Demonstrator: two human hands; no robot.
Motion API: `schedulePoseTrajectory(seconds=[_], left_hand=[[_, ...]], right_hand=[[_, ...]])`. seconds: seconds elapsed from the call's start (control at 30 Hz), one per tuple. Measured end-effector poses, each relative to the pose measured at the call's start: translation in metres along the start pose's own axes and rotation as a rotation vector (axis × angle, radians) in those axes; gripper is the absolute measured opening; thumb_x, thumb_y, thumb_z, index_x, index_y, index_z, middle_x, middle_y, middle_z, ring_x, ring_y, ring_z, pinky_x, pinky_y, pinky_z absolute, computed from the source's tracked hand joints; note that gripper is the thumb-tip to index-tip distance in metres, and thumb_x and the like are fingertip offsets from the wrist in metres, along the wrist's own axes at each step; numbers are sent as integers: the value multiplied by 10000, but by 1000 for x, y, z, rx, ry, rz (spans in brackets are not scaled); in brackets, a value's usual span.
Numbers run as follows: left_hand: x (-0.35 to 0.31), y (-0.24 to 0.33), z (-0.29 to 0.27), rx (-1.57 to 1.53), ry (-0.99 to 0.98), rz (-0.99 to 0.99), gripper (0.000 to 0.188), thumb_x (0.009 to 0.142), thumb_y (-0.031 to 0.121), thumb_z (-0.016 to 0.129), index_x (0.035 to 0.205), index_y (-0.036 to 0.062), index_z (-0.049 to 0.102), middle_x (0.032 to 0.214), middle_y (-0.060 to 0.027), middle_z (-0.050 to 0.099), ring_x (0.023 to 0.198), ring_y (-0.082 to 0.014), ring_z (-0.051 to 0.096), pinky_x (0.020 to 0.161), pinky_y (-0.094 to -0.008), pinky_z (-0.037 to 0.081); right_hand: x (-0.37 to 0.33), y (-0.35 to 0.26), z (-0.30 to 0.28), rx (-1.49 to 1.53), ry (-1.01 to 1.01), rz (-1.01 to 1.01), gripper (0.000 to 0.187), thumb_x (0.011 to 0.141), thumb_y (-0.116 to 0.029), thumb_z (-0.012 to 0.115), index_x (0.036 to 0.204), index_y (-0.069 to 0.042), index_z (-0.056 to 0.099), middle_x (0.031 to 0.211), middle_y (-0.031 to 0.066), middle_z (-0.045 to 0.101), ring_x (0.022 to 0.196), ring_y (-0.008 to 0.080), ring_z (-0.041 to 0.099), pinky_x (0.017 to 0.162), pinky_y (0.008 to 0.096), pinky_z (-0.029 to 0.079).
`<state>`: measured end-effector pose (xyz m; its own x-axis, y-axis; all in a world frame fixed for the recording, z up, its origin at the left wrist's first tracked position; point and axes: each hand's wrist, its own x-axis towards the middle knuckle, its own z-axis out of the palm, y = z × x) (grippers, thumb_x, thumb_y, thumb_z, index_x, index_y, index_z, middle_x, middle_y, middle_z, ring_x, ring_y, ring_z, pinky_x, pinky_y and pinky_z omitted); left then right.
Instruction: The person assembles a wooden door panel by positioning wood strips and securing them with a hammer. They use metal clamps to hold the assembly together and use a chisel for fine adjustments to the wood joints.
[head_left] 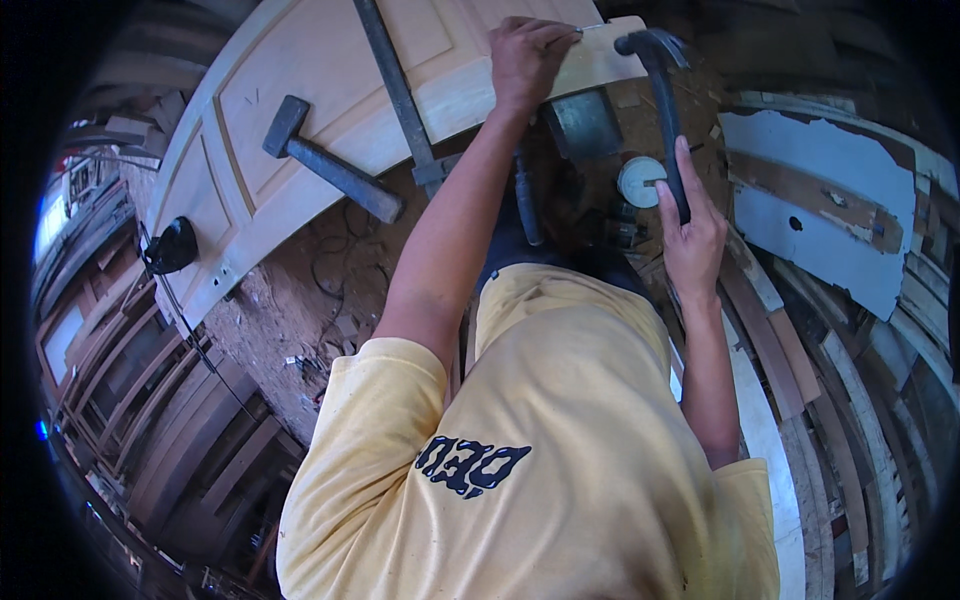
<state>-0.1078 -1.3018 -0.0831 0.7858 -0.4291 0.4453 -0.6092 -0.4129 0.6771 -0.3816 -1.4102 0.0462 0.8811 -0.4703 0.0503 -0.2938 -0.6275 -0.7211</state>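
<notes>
Yellow shirt (pixel 560 440) fills the foreground; at 12 o'clock the left hand (pixel 525 55) pinches a nail (pixel 590 28) on the wooden door panel (pixel 300 110), while at 2 o'clock the right hand (pixel 690 235), fingers clamped, holds a claw hammer (pixel 662 90) upright near the panel's corner.

A loose yellow short-sleeved T-shirt (pixel 560 440) fills the lower centre of the frame, with dark blue block lettering (pixel 470 465) printed on its front. Both forearms are bare, and dark trousers (pixel 540 255) show above the shirt's hem.
</notes>
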Motion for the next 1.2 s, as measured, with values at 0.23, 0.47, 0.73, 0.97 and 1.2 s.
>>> schedulePoseTrajectory(seconds=[0.23,0.47,0.73,0.97,1.2], left_hand=[[2,-8,4,-40,-20,21,168,861,333,801,937,192,852,1025,32,812,1051,-250,667,980,-409,458],[-3,-7,7,100,69,62,135,859,318,807,933,215,854,1010,41,814,1033,-250,674,941,-427,480],[-17,18,-15,162,56,-26,338,911,390,766,1213,242,799,1275,21,754,1258,-309,591,1140,-496,399],[-37,16,-27,491,-27,69,391,975,380,698,1317,197,742,1411,-24,677,1367,-340,529,1270,-551,272],[-39,13,-26,393,-55,63,407,960,271,683,1357,180,708,1406,-52,668,1351,-370,535,1265,-566,283]], right_hand=[[36,2,25,-133,32,-179,616,1006,-159,718,1573,-306,529,984,159,734,828,356,732,734,493,576],[42,-15,13,-126,48,-227,619,1000,-147,725,1570,-302,539,886,135,697,694,324,661,690,484,553],[46,-3,17,-88,116,-306,598,994,-106,734,1558,-205,562,1074,176,750,809,332,705,766,447,578],[69,4,29,-54,246,-395,594,1009,-113,708,1569,-218,542,1139,196,748,928,379,753,783,468,584],[81,16,36,-135,-22,-156,589,1029,-190,681,1565,-374,518,1109,184,751,920,409,737,780,507,586]])
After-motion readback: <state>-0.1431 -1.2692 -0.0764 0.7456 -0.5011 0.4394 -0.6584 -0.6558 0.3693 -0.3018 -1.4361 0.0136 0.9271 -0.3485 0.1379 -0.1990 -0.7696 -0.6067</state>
